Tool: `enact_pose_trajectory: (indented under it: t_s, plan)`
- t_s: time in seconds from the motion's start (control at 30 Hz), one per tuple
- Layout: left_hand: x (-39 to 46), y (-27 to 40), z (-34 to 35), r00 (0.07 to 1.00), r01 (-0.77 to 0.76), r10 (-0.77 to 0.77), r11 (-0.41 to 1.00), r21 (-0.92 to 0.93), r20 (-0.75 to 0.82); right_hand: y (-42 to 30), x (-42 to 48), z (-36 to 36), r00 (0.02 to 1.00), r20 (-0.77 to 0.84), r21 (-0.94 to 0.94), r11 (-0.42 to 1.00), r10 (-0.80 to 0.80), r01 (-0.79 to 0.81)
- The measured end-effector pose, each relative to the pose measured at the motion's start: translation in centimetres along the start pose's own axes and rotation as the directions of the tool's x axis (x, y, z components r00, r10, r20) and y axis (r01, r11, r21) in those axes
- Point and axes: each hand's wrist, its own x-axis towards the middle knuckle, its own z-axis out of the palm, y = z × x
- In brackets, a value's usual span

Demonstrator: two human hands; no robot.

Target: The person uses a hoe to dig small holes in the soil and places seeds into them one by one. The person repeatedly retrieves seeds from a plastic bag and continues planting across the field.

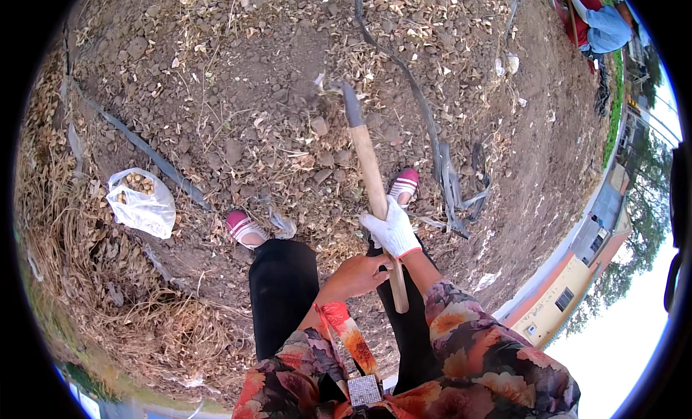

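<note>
A hoe or mattock with a wooden handle (pixel 369 170) and a dark metal head (pixel 352 105) reaches forward over loose, clod-strewn soil. Gloved in white knit, my right hand (pixel 392 228) is closed around the handle near its lower part. My left hand (pixel 361 275) is bare; its thumb and fingers touch the handle just below the glove, and how firmly they grip it cannot be told. The metal tip points left, close to the soil; whether it touches is unclear. A white plastic bag (pixel 146 211) on the ground at the left holds small, pale brown, potato-like tubers (pixel 139 183).
Strips of dark plastic film lie at the left (pixel 146 148) and right (pixel 446 186), the latter near my right shoe (pixel 404 185). Dry stalks (pixel 59 213) cover the far left. A crouching person (pixel 605 29) is at the upper right. Buildings (pixel 562 294) stand at the right edge.
</note>
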Motion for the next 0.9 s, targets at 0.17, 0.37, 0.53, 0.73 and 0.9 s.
enact_pose_trajectory:
  t_s: [0.17,0.37,0.53,0.73,0.9]
  plan:
    - [0.0,-0.7,-0.4,1.0,0.027,-0.027,0.998,-0.056,-0.002,-5.7,2.0,-5.1,0.966,-0.249,0.362,0.919,-0.067,0.157]
    - [0.9,0.1,0.4,0.997,0.051,-0.053,0.998,0.032,0.059,-10.6,13.5,-8.9,0.927,-0.358,0.464,0.839,-0.116,0.284]
    - [0.8,0.3,-0.1,0.994,0.074,-0.077,0.997,0.037,0.083,-2.4,11.6,-0.7,0.964,-0.266,0.138,0.989,-0.021,0.06]
    - [1.0,-0.9,0.0,0.985,0.01,-0.012,1.0,0.011,0.173,6.1,-0.6,4.2,0.99,-0.11,0.128,0.989,0.087,-0.072]
    - [1.0,-0.4,-0.1,0.996,0.007,-0.004,0.999,-0.034,0.085,2.3,-0.6,-0.1,0.966,-0.241,0.505,0.862,0.095,0.041]
